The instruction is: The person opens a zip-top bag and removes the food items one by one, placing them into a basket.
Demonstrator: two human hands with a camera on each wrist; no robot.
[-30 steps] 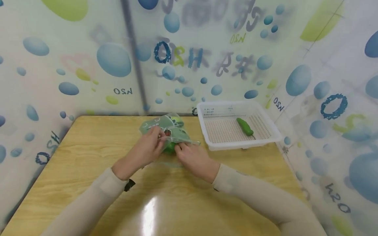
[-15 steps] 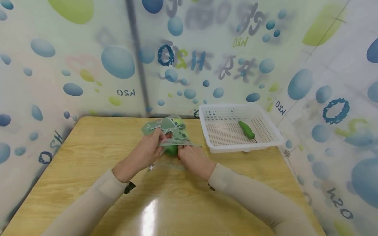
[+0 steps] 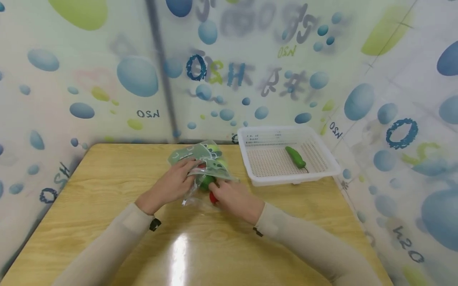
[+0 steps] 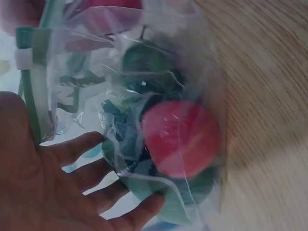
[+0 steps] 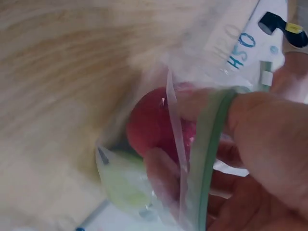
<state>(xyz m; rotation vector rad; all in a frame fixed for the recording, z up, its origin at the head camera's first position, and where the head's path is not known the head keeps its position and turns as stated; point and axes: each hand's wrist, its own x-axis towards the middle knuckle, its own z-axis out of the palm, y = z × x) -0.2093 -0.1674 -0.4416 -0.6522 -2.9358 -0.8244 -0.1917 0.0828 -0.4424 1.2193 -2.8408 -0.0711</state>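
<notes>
A clear zip bag [image 3: 186,154] with a green print lies at mid-table, its mouth facing me. My left hand [image 3: 169,186] is at the left of the mouth; in the left wrist view its fingers spread nearly straight against the bag's side, near the white zip slider [image 4: 23,58]. My right hand [image 3: 237,200] reaches through the mouth and grips a round red fruit [image 5: 150,122] between thumb and fingers. Inside the bag are another red round piece [image 4: 183,139], a dark green vegetable [image 3: 206,182] and a pale green one [image 5: 125,180].
A white perforated basket [image 3: 297,179] stands at the back right of the wooden table [image 3: 118,174]. One long green chili pepper [image 3: 295,157] lies inside it. Patterned walls [image 3: 118,99] rise behind the table and along both sides.
The red fruit now shows beside my right hand at the bag's mouth. My left fingers have straightened along the bag's upper edge, and its front lip hangs differently. The basket and pepper stay put.
</notes>
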